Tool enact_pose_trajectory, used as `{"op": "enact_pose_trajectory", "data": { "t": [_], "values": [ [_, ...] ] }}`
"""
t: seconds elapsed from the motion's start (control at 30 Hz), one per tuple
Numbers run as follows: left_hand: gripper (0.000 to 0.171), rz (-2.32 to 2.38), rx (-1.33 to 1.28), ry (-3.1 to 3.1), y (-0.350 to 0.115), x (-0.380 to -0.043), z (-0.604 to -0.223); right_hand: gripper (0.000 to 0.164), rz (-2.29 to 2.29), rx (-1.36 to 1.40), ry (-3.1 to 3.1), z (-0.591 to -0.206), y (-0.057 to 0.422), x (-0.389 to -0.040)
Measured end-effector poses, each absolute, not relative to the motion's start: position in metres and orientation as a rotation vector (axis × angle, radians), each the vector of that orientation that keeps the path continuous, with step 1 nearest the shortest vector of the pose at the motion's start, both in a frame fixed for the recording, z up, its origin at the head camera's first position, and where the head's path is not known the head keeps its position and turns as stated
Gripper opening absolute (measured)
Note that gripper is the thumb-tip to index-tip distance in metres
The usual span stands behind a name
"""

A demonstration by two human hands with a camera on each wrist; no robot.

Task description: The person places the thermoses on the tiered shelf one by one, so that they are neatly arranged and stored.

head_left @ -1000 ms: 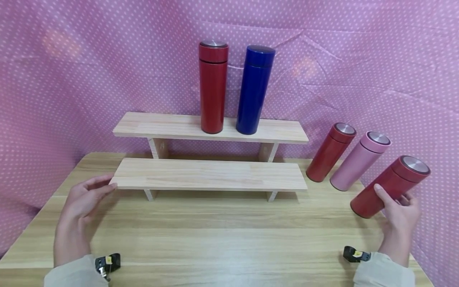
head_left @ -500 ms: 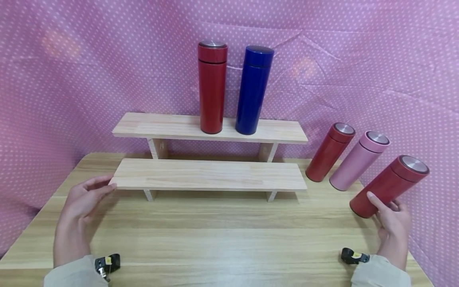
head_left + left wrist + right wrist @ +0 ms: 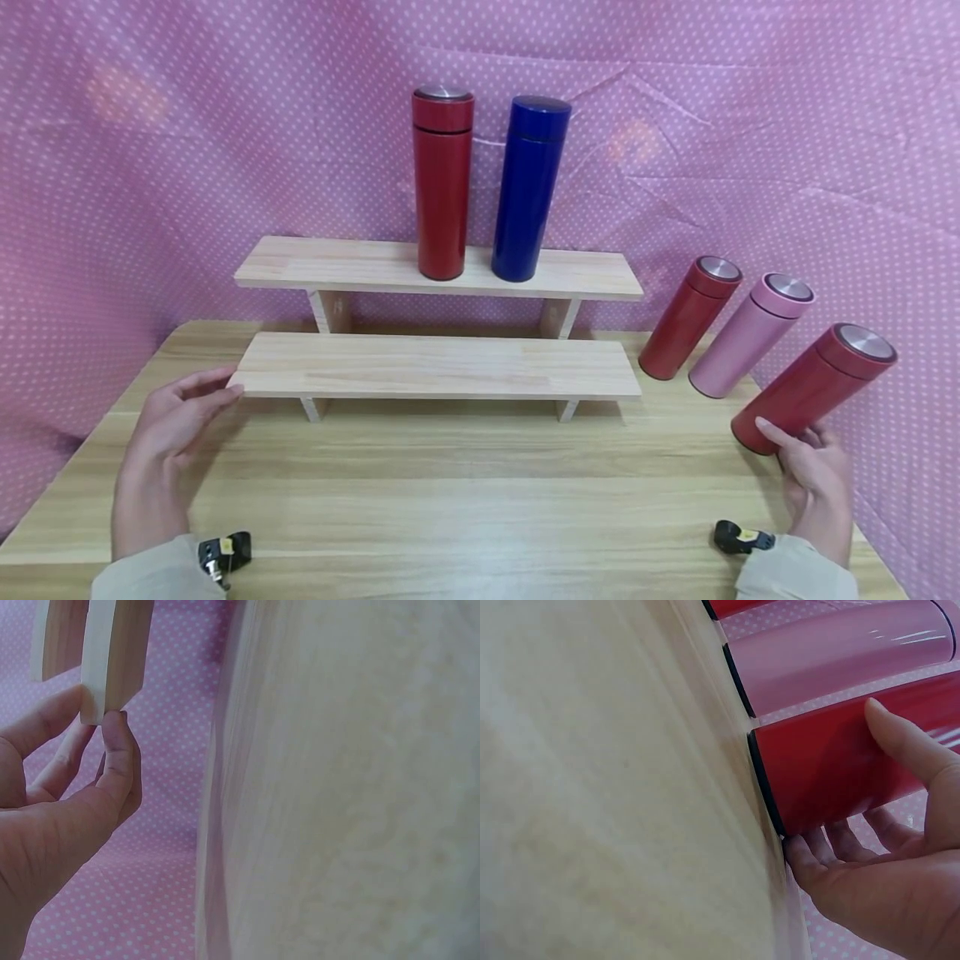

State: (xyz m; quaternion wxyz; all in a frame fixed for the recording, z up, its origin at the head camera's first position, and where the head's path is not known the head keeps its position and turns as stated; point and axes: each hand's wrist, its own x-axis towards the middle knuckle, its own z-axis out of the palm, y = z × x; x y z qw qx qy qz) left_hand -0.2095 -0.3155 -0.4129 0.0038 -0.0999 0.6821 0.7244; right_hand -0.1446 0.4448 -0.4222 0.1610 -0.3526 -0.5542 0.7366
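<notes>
Pink polka-dot cloth [image 3: 262,125] hangs behind your wood-grain table [image 3: 450,500]; on it is a two-tier stand [image 3: 558,318], its upper board [image 3: 337,260] bearing a tall red bottle [image 3: 442,192] and a blue bottle [image 3: 528,200]; your left hand [image 3: 171,423] pinches the left end of the lower board [image 3: 435,367]; your right hand [image 3: 813,468] grips the near red bottle [image 3: 813,387] low down, its base on the table at the right, near the pink bottle [image 3: 750,337], with the far red bottle [image 3: 688,321] beyond; in the head view your right fingers are partly hidden behind what you grip; in the right wrist view its top is cut off, and the far red bottle shows only as a sliver; the left wrist view blurs the table and crops both boards; compared with a second ago, your right hand has slid down toward the base, while the near red bottle and your left hand have hardly moved.
</notes>
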Motion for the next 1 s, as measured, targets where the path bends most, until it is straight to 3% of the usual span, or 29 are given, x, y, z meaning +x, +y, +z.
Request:
{"op": "enact_pose_trajectory", "data": {
  "t": [0.13,0.6,0.83,1.0],
  "values": [
    [0.031,2.282,-0.315,2.134,-0.3152,-0.2101,-0.4131,0.092,2.055,-1.003,-1.671,-0.4251,0.4456,-0.1461],
    [0.029,2.320,-0.261,2.085,-0.3173,-0.2108,-0.4115,0.091,1.963,-0.988,-1.708,-0.4296,0.4430,-0.1481],
    [0.031,2.306,-0.263,2.095,-0.3184,-0.2102,-0.4120,0.076,1.924,-1.004,-1.675,-0.4314,0.4418,-0.1468],
    [0.033,2.304,-0.272,2.099,-0.3176,-0.2099,-0.4126,0.074,1.905,-1.011,-1.661,-0.4299,0.4404,-0.1458]
  ]
}}
